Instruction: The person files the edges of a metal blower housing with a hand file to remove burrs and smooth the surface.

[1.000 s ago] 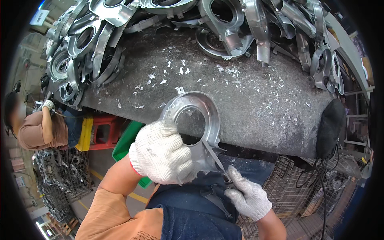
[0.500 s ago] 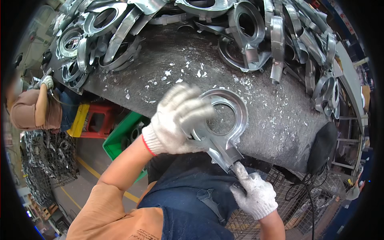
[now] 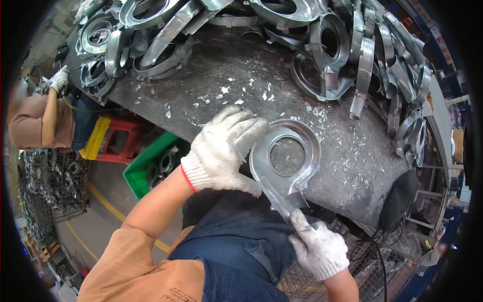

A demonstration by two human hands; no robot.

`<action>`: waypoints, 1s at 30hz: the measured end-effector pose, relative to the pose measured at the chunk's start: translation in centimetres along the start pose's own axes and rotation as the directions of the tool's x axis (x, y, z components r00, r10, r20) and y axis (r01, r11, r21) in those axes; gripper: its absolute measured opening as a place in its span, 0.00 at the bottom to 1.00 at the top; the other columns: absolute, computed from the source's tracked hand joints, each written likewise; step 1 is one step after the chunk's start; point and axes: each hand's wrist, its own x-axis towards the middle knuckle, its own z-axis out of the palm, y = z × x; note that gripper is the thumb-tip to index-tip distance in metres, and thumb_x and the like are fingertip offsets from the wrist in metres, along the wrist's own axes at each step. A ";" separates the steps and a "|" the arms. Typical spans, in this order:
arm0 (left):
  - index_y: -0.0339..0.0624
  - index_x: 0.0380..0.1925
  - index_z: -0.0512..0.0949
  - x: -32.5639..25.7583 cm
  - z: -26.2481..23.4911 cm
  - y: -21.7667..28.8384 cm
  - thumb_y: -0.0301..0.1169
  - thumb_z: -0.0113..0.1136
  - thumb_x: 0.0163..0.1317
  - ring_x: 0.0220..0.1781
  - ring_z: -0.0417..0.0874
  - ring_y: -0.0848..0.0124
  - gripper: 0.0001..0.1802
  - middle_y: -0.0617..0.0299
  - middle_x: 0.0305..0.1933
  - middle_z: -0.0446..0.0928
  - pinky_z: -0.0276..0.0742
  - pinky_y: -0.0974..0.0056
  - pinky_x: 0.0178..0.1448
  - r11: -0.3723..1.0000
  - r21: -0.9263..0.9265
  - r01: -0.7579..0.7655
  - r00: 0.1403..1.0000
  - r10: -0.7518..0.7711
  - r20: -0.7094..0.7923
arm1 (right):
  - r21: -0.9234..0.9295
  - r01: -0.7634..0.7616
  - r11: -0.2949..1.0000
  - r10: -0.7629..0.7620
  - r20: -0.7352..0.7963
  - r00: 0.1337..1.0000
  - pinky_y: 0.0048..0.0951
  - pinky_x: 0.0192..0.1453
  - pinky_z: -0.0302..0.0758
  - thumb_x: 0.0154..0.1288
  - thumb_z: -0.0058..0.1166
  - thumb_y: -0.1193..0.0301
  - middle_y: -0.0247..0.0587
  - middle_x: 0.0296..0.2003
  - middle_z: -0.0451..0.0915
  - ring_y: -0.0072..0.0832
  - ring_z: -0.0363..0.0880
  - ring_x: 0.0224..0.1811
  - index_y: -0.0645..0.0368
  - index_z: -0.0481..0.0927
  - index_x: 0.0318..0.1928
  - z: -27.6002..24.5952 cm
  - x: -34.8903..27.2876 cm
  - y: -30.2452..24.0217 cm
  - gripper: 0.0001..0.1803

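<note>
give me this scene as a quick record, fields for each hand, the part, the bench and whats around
left hand: gloved left hand grips the ring side of the metal housing
right hand: gloved right hand touches the housing's outlet end at its lower edge
part: flat, snail-shaped, with a round opening, lying at the near bench edge
bench: dark worktop strewn with pale metal chips
behind: pile of similar housings
floor left: green crate
nearby: another person at far left

We see a smooth, dull-silver cast-metal ring housing (image 3: 287,166) held by our knitted white cotton gloves, left hand (image 3: 224,151) and right hand (image 3: 318,246). Beneath the housing, the counter (image 3: 201,75) is rough, dark and matt, flecked with pale metal shavings (image 3: 236,93).
</note>
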 end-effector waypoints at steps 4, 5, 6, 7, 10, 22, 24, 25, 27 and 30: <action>0.31 0.67 0.80 0.3 -0.1 -0.1 0.68 0.86 0.29 0.72 0.83 0.42 0.67 0.43 0.66 0.85 0.69 0.40 0.85 0.999 -0.032 -0.013 1.000 0.013 -0.006 | -0.013 -0.044 0.999 0.044 0.036 0.998 0.50 0.35 0.87 0.70 0.71 0.59 0.58 0.41 0.87 0.55 0.91 0.32 0.41 0.76 0.78 -0.4 0.0 -0.3 0.37; 0.32 0.68 0.80 0.3 0.0 -0.1 0.68 0.86 0.29 0.72 0.83 0.42 0.67 0.43 0.65 0.85 0.69 0.40 0.85 0.999 -0.039 -0.007 1.000 0.007 -0.014 | -0.013 -0.060 0.998 0.061 0.051 0.997 0.51 0.35 0.87 0.70 0.71 0.58 0.58 0.42 0.87 0.55 0.90 0.32 0.41 0.75 0.78 -0.5 0.0 -0.4 0.37; 0.32 0.68 0.80 0.3 0.0 0.0 0.68 0.86 0.29 0.72 0.83 0.42 0.68 0.43 0.65 0.85 0.69 0.40 0.84 0.999 -0.045 -0.002 1.000 0.002 -0.021 | -0.013 -0.059 0.998 0.060 0.045 0.997 0.51 0.35 0.87 0.70 0.71 0.58 0.58 0.42 0.87 0.55 0.90 0.32 0.41 0.75 0.78 -0.4 0.2 -0.4 0.37; 0.32 0.68 0.80 0.2 0.0 0.0 0.68 0.86 0.29 0.72 0.83 0.42 0.68 0.43 0.65 0.85 0.69 0.40 0.84 0.999 -0.043 -0.010 1.000 0.009 -0.025 | -0.005 -0.013 1.000 0.013 0.015 1.000 0.51 0.34 0.87 0.73 0.68 0.56 0.58 0.39 0.86 0.54 0.91 0.32 0.37 0.72 0.81 -0.1 0.5 -0.3 0.38; 0.33 0.67 0.81 0.2 0.1 0.0 0.66 0.86 0.32 0.71 0.83 0.43 0.64 0.44 0.65 0.85 0.69 0.41 0.84 1.000 -0.023 -0.009 0.999 0.009 -0.032 | -0.039 -0.023 0.999 0.022 -0.020 1.000 0.52 0.32 0.87 0.77 0.64 0.54 0.58 0.36 0.85 0.53 0.92 0.31 0.33 0.67 0.83 -0.9 1.7 -1.4 0.38; 0.36 0.65 0.84 -0.1 0.4 0.1 0.59 0.82 0.43 0.69 0.84 0.47 0.52 0.46 0.64 0.86 0.71 0.42 0.84 0.999 -0.029 0.013 0.997 -0.015 -0.079 | -0.104 -0.074 0.992 0.079 0.046 0.996 0.56 0.39 0.87 0.79 0.62 0.56 0.62 0.39 0.86 0.60 0.91 0.34 0.38 0.69 0.83 -3.8 3.7 -3.4 0.36; 0.37 0.65 0.84 0.0 0.4 -0.1 0.59 0.82 0.43 0.69 0.84 0.48 0.52 0.46 0.64 0.86 0.71 0.42 0.83 1.000 -0.018 0.015 0.996 -0.017 -0.087 | -0.056 -0.027 0.998 0.031 0.067 0.997 0.55 0.38 0.88 0.81 0.59 0.55 0.64 0.41 0.86 0.59 0.92 0.35 0.36 0.64 0.85 -3.6 4.3 -2.7 0.37; 0.38 0.65 0.85 0.1 0.5 -0.1 0.60 0.83 0.43 0.68 0.85 0.47 0.52 0.47 0.63 0.87 0.72 0.41 0.82 1.000 -0.016 0.002 0.996 -0.003 -0.086 | -0.063 -0.026 0.998 0.030 0.066 0.997 0.55 0.38 0.88 0.81 0.59 0.55 0.64 0.41 0.86 0.59 0.92 0.35 0.36 0.64 0.85 -3.7 4.2 -2.7 0.37; 0.40 0.66 0.85 0.3 0.5 -0.2 0.61 0.83 0.42 0.67 0.86 0.46 0.53 0.47 0.61 0.87 0.73 0.40 0.81 1.000 -0.015 -0.009 0.996 0.008 -0.092 | -0.072 -0.041 0.997 0.047 0.087 0.995 0.56 0.40 0.89 0.80 0.59 0.54 0.65 0.41 0.86 0.61 0.92 0.36 0.37 0.64 0.85 -3.8 3.9 -2.6 0.38; 0.40 0.66 0.85 0.3 0.6 0.0 0.60 0.83 0.41 0.67 0.87 0.47 0.53 0.48 0.61 0.87 0.73 0.40 0.81 0.999 -0.037 -0.012 0.993 0.008 -0.120 | -0.049 -0.055 0.997 0.054 -0.019 0.998 0.55 0.42 0.89 0.79 0.61 0.55 0.63 0.40 0.87 0.61 0.92 0.37 0.37 0.67 0.84 -3.3 4.0 -2.0 0.37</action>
